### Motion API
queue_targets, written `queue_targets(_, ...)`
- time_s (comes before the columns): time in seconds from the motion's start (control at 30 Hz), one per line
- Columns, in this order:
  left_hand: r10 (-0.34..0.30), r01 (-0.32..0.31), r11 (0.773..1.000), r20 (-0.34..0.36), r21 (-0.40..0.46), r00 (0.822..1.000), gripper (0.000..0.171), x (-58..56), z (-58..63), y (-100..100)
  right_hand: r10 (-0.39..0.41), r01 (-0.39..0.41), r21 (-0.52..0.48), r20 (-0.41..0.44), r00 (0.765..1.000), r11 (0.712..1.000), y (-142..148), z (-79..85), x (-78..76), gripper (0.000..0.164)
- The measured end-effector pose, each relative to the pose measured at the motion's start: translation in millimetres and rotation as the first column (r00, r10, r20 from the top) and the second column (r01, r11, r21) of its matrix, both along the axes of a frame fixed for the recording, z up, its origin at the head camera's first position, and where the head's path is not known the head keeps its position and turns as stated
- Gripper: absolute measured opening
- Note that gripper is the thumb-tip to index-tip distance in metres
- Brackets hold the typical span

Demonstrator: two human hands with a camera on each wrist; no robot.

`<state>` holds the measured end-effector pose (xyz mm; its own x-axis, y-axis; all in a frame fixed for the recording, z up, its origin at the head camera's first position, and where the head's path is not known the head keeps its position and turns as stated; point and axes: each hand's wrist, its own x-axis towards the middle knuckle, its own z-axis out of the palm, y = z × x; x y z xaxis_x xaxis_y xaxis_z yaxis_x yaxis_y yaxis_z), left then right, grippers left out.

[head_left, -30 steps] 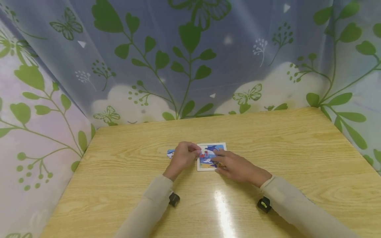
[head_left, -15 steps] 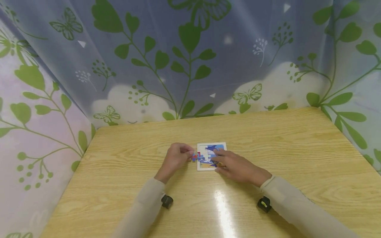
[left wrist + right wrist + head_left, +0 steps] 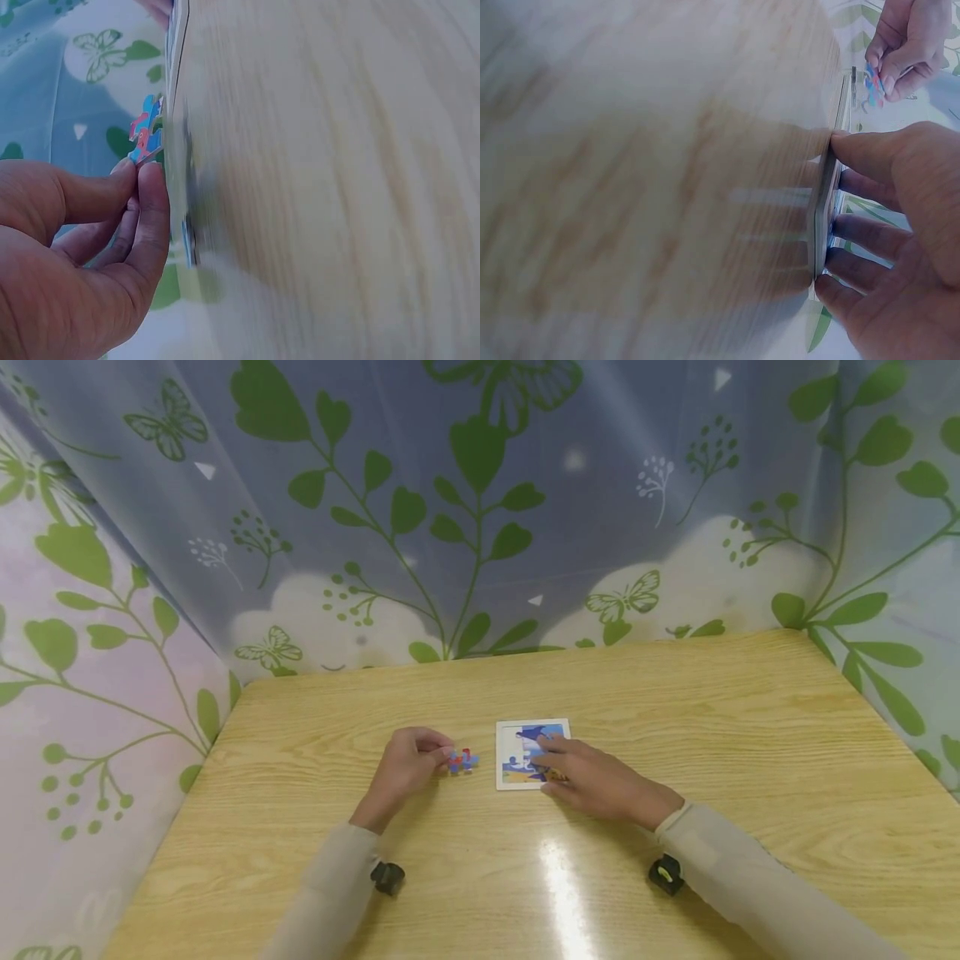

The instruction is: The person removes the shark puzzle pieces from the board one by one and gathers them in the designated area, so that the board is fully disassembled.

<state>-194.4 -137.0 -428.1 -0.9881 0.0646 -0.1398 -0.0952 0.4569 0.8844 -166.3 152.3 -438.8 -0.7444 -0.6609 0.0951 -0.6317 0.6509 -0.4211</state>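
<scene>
Above the desk [image 3: 697,710], left hand [image 3: 403,770]: pinches end of puzzle piece [image 3: 467,761]; might slip.
Right hand [image 3: 603,781]: loose on puzzle board [image 3: 511,742]; could slide.

One left grip [image 3: 401,770] and one right grip [image 3: 596,778] are making two. Two sleeves [image 3: 322,877] and two black boxes [image 3: 387,878] are coming with them. One surface [image 3: 675,702] is carrying one puzzle board [image 3: 499,758], toward its far edge. One puzzle piece [image 3: 463,761] is sticking out of the left grip, and one blurry thing [image 3: 189,244] is lying nearby. Other pieces [image 3: 514,774] in the board are hiding too much to count.
</scene>
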Motion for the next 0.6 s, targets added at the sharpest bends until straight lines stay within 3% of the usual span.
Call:
queue_targets(0.17, -0.003, 0.003, 1.000, -0.005, 0.029, 1.000, 0.010, 2.3, 3.4, -11.3, 0.003, -0.003, -0.001, -0.006, 1.000, 1.000, 0.9, 0.0, 0.1, 0.039)
queue_targets(0.4, 0.014, -0.015, 0.998, -0.007, -0.059, 1.000, 0.008, 3.3, 4.9, -22.8, -0.006, 0.006, 0.006, 0.013, 1.000, 1.000, 1.0, -0.8, -0.1, 0.041)
queue_targets(0.6, 0.019, -0.019, 0.996, -0.009, -0.083, 1.000, 0.007, 2.9, 3.5, -32.4, -0.005, 0.005, 0.004, 0.014, 1.000, 1.000, 1.2, -1.1, -0.4, 0.041)
